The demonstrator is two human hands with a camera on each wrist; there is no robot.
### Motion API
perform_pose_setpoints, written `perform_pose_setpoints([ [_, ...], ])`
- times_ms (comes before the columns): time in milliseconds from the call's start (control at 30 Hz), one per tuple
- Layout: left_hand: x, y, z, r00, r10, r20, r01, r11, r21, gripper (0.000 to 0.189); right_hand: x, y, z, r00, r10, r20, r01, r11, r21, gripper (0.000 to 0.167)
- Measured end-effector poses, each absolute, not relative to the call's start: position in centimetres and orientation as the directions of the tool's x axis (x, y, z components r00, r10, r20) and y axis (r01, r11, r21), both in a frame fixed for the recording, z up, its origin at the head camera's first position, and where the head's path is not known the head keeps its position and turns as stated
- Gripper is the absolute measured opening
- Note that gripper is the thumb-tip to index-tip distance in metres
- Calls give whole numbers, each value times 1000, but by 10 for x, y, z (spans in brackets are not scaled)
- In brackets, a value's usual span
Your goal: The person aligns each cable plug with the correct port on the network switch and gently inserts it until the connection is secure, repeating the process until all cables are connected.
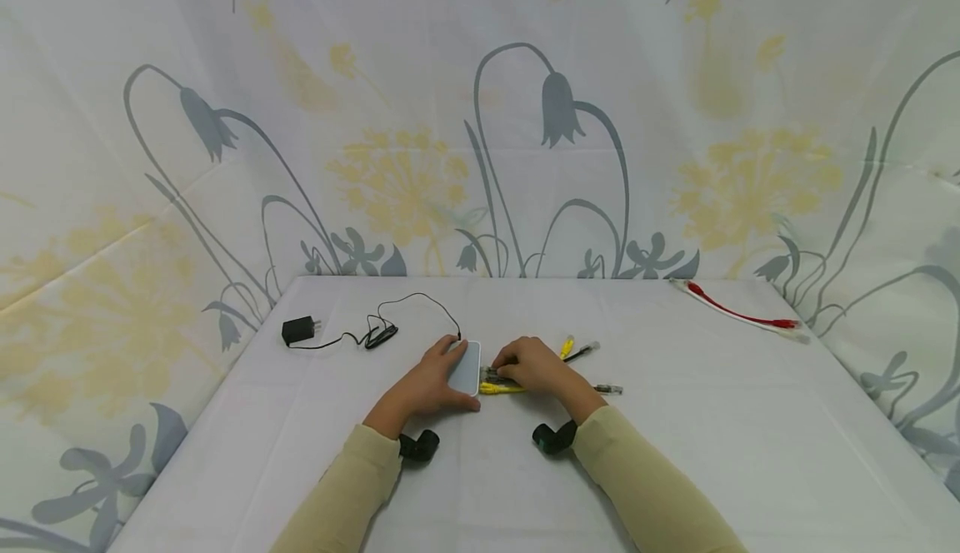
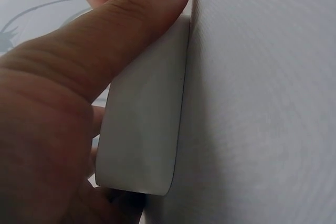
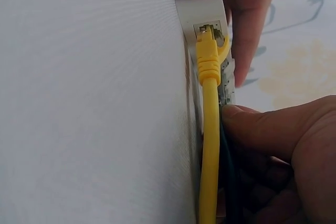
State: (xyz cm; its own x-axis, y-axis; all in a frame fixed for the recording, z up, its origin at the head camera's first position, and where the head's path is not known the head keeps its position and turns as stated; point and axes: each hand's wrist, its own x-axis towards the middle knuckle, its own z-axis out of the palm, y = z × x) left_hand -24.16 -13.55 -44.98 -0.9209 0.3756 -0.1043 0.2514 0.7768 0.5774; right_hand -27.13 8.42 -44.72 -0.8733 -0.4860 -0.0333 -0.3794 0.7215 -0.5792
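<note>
A small white network switch [image 1: 467, 368] lies on the table with its row of ports facing right. My left hand [image 1: 430, 382] grips it, thumb on the near side and fingers at the far side; the left wrist view shows the thumb along the switch's white side wall [image 2: 142, 114]. In the right wrist view, a yellow Ethernet cable [image 3: 210, 129] has its plug in the port at the near end. Beside it, my right hand [image 1: 538, 367] pinches a dark Ethernet cable [image 3: 228, 169] close to the ports. That cable's plug is hidden by the fingers and the yellow cable.
A black power adapter [image 1: 298, 330] lies at the left, its thin cord running to the switch's far side. Beyond my right hand are loose yellow [image 1: 567, 346] and black [image 1: 581, 351] cable ends. A red cable [image 1: 738, 313] and a white cable [image 1: 731, 311] lie far right.
</note>
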Motion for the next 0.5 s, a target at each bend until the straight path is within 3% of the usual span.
perform_pose_setpoints([
  [500,-243,-138,-453,-918,381,-114,247,772,586,108,-264,86,-445,-880,-475,-20,-376,719,-584,16],
])
